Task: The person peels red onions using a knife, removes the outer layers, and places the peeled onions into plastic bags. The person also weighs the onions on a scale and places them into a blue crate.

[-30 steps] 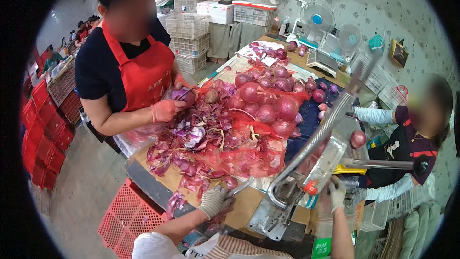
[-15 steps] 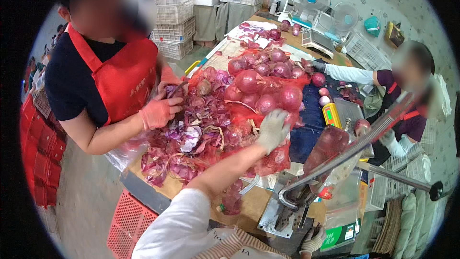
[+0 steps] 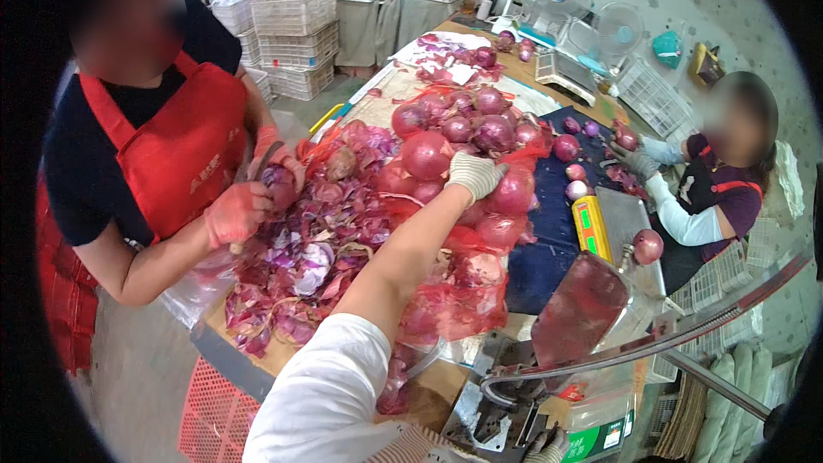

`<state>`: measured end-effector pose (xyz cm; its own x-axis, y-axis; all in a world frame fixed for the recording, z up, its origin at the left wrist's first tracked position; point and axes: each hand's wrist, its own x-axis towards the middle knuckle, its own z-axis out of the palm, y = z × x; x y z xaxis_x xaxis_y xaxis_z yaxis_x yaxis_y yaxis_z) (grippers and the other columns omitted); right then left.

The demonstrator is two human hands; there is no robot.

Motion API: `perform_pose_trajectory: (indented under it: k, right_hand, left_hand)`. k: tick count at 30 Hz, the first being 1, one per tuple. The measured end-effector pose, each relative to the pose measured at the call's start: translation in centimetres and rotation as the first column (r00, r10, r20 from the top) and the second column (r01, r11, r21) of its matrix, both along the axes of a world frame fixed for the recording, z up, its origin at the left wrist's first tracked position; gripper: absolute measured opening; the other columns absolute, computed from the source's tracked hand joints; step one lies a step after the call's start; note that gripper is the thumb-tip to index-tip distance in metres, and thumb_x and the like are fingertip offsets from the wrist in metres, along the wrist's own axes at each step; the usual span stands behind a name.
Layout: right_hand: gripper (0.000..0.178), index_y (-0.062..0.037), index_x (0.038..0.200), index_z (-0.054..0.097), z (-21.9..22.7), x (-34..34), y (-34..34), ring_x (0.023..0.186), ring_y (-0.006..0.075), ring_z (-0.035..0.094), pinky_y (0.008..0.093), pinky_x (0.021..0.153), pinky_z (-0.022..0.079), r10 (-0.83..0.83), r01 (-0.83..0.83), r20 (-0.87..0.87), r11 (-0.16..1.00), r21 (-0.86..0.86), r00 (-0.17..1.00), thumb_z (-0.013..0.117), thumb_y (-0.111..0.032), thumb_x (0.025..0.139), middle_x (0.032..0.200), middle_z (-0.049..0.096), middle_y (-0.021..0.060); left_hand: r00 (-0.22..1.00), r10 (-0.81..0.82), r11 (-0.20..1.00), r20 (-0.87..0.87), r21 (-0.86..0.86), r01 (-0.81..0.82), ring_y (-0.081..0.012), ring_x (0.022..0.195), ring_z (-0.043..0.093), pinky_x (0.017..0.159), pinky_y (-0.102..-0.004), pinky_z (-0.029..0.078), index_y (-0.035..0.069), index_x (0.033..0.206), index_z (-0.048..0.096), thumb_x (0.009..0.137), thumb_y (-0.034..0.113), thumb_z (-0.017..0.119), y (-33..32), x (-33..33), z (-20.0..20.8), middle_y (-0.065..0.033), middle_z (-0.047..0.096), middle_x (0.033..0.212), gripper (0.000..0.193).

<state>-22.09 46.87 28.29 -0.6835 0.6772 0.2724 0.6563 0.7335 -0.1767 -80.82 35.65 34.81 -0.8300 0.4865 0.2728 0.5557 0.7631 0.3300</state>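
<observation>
My left hand (image 3: 477, 177), in a pale striped glove, reaches over the heap among large red onions (image 3: 425, 156). Its fingers are curled down between the onions and the red mesh bag (image 3: 459, 304); what they grip is hidden. My right hand (image 3: 549, 444), also gloved, shows only in part at the lower edge, beside a metal bench device (image 3: 493, 411) and clear plastic bags with a green label (image 3: 591, 441). Its fingers are mostly out of sight. Left of the onions lies a mound of loose purple onion skins (image 3: 300, 266).
Across on the left, a person in a red apron (image 3: 184, 163) holds an onion and a knife. A second person (image 3: 720, 197) handles an onion at the right. A yellow scale (image 3: 591, 227), a metal bar (image 3: 711, 381) and a red basket (image 3: 214, 411) stand around the table.
My left hand has moved up and slightly left across the onions. The person at the right has drawn both hands together at an onion. The red-aproned person has shifted left.
</observation>
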Motion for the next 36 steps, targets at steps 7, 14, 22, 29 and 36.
perform_pose_trajectory:
  k: [7,14,22,29,36]
  right_hand:
    - [0.036,-0.0073,0.113,0.054,-0.3,0.1,0.0,0.093,0.0367,0.053,0.0429,0.079,0.044,0.039,-0.040,0.017,0.997,0.070,0.999,0.047,-0.032,0.088,0.108,0.055,0.0167]
    - [0.033,-0.0048,0.110,0.054,-1.1,0.6,0.5,0.093,0.0374,0.053,0.0430,0.079,0.044,-0.004,0.004,0.038,1.000,0.018,0.999,0.050,-0.028,0.086,0.106,0.055,0.0184]
    - [0.030,-0.0059,0.109,0.053,-1.2,0.7,-0.1,0.091,0.0390,0.053,0.0444,0.077,0.044,-0.010,0.006,0.062,0.998,0.063,0.998,0.052,-0.024,0.085,0.107,0.054,0.0190]
    - [0.029,-0.0064,0.109,0.052,-0.8,0.4,-0.2,0.088,0.0402,0.054,0.0442,0.075,0.045,-0.026,0.024,0.057,0.999,0.028,0.998,0.051,-0.023,0.085,0.106,0.054,0.0196]
    - [0.035,-0.0027,0.106,0.050,-4.9,1.2,1.4,0.096,0.0388,0.045,0.0478,0.086,0.037,-0.055,0.056,-0.012,0.997,0.057,0.998,0.056,-0.020,0.077,0.104,0.049,0.0212]
  left_hand:
    - [0.975,0.186,0.965,0.120,0.163,-0.204,-0.0326,0.089,0.062,0.081,-0.0442,0.046,0.004,0.091,0.066,0.085,0.033,0.041,0.6,-3.1,0.8,-0.0202,0.064,0.092,0.039]
    - [0.907,0.369,0.924,0.201,0.022,-0.381,-0.0333,0.112,0.048,0.081,-0.0480,0.046,0.008,0.109,0.060,0.084,0.020,0.047,2.1,-11.7,-1.3,-0.0161,0.047,0.125,0.032]
    - [0.811,0.459,0.886,0.362,-0.253,-0.388,-0.0339,0.119,0.043,0.077,-0.0521,0.048,0.015,0.124,0.050,0.083,0.021,0.056,2.3,-14.2,-0.3,-0.0126,0.036,0.135,0.042]
    - [0.827,0.461,0.865,0.321,0.047,-0.500,-0.0303,0.114,0.048,0.080,-0.0421,0.049,0.011,0.122,0.046,0.068,0.036,0.068,1.9,-11.9,0.4,-0.0210,0.041,0.129,0.063]
    - [0.494,-0.814,-0.170,0.307,0.686,-0.707,-0.0312,0.098,0.053,0.065,-0.0473,0.052,0.017,0.122,0.043,0.069,0.043,0.064,0.1,-7.9,1.5,-0.0122,0.047,0.118,0.062]
